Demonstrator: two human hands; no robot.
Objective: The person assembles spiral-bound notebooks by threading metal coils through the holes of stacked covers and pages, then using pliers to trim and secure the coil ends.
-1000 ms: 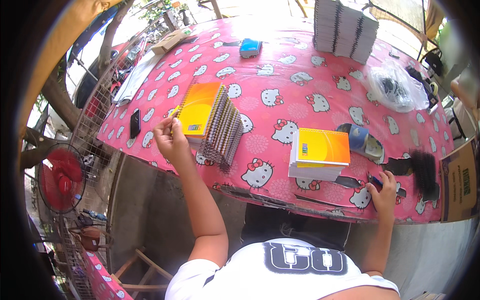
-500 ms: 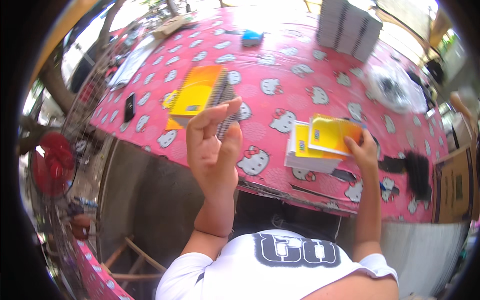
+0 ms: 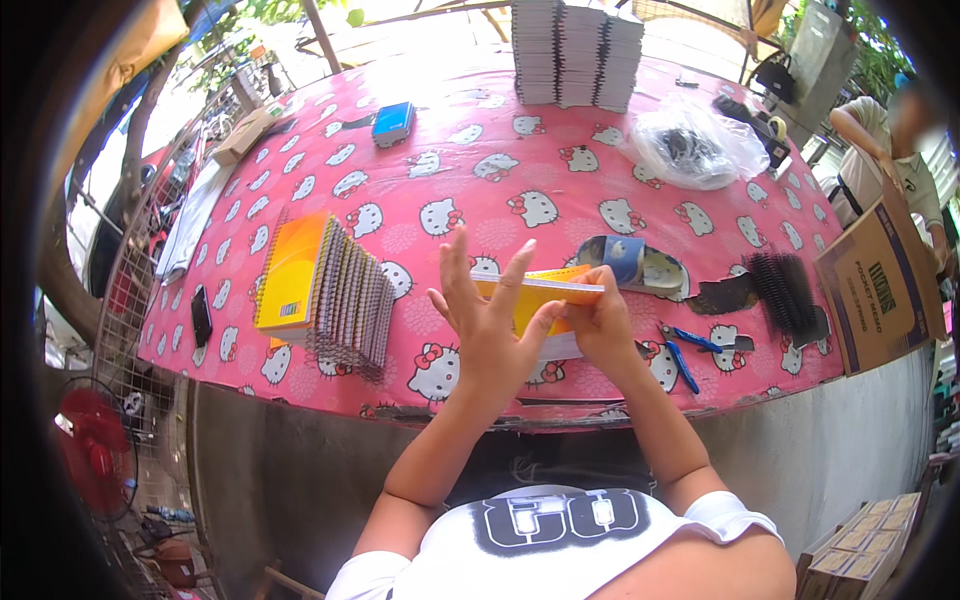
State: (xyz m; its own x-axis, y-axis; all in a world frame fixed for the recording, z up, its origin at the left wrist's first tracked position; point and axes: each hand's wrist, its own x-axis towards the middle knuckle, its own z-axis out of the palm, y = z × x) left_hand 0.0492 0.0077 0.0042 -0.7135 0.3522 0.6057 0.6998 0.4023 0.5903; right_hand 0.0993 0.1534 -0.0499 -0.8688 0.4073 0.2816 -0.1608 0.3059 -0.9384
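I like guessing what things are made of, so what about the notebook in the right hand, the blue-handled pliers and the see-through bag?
The notebook in the right hand: probably paper, by its white edge, with a smooth, card-like cover.
The pliers: smooth blue grips, likely plastic or rubber; the small head perhaps metal.
The bag: thin, glossy plastic, by its crinkles and bright highlights.

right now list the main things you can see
held notebook: 1, yellow-orange, centre
notebook pile: 1, white pages, centre
spiral notebook stack: 1, orange-yellow, left
bound stacks: 3, white, far edge
pad stack: 1, blue, far left
phone: 1, black, left
plastic bag: 1, clear, far right
slipper: 1, blue, right
pliers: 1, blue, right
coil pile: 1, black, right
carton: 1, brown, right
table cover: 1, pink, centre
other person: 1, pale shirt, upper right
left hand: 1, bare, spread, centre
right hand: 1, bare, holding notebook
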